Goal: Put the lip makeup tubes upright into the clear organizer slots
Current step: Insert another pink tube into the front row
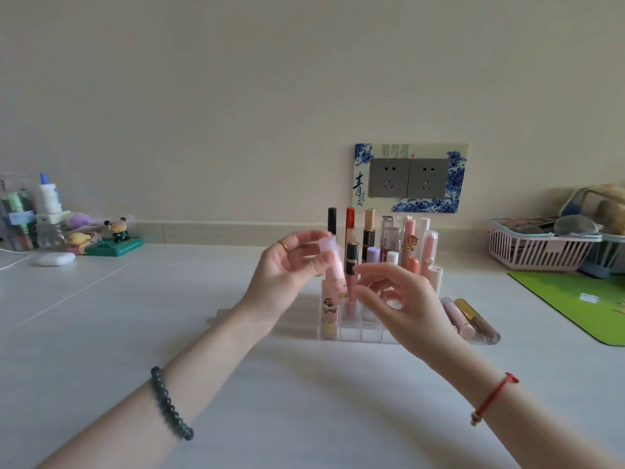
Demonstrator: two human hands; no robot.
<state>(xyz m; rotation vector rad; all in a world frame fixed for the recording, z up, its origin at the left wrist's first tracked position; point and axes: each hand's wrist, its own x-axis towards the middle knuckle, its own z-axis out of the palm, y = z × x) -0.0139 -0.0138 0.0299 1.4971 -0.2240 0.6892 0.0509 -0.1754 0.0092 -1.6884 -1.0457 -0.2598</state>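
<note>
Insertion step: the left hand fingers pinch the pink tube near its lilac cap, held roughly upright above the clear organizer, left side. The right hand hovers just beside, fingers loosely spread and holding nothing. Next it likely needs lining up over a free slot, then lowering straight down. Two tubes lie on the surface at the right.

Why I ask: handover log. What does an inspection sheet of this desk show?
Surface: white table, smooth.
Job's things: clear organizer partly filled with upright tubes; two lying tubes beside it on the right.
Clutter: pink basket and green mat right; figurines and white case left.
Grippers: left hand holds a pink tube over the organizer; right hand relaxed, holding nothing.
Cables: white cable at far left.
Surroundings: cream wall, double socket, nothing plugged in.
</note>
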